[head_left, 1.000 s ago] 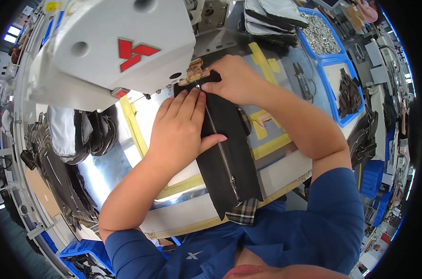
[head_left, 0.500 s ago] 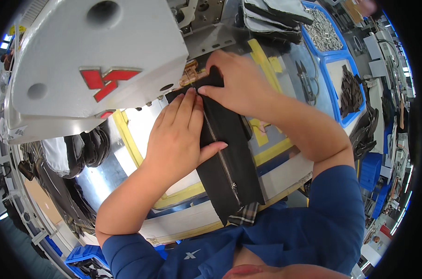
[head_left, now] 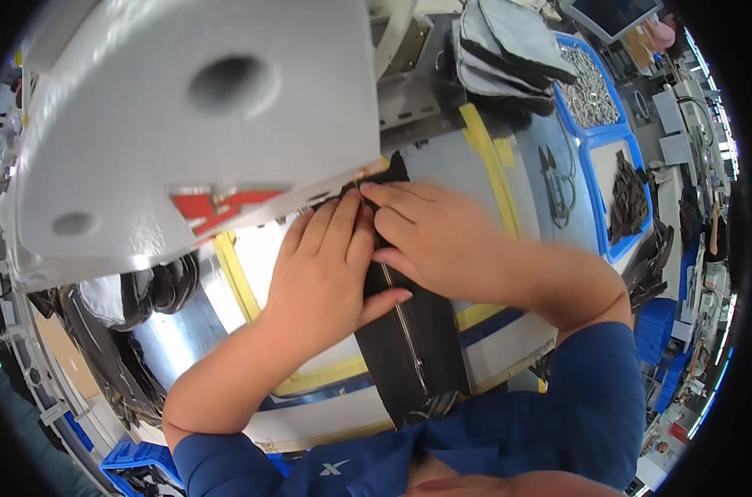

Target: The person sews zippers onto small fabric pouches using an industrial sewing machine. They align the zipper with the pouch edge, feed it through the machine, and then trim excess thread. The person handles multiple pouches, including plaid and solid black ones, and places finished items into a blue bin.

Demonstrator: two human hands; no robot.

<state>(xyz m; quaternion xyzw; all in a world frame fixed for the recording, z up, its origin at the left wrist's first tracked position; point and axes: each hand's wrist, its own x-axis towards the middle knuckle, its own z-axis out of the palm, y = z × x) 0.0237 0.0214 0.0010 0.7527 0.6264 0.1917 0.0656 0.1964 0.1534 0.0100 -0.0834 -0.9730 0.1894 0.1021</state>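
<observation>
A long black fabric piece [head_left: 438, 331] lies on the work plate, its far end under the edge of the big sewing machine head [head_left: 127, 157]. A metal zipper [head_left: 407, 331] runs along its middle, with the slider near the end closest to me. My left hand [head_left: 318, 277] lies flat on the fabric, fingers stretched toward the machine and thumb spread across the zipper. Beside it, my right hand [head_left: 434, 236] rests on the fabric, fingers partly bent and thumb apart, its fingertips close to the left ones. The machine head hides the stitching area.
Stacked grey and black pieces [head_left: 508, 54] stand at the far right. Nearby are scissors [head_left: 554, 186], a blue bin of metal parts [head_left: 591, 91] and a blue bin of dark strips [head_left: 595, 178]. Yellow tape [head_left: 488, 166] marks the plate. More dark pieces [head_left: 115, 352] hang at left.
My right hand has let go of the fabric's far edge and come nearer, beside the left fingertips. The view has shifted, so the machine head covers more of the picture.
</observation>
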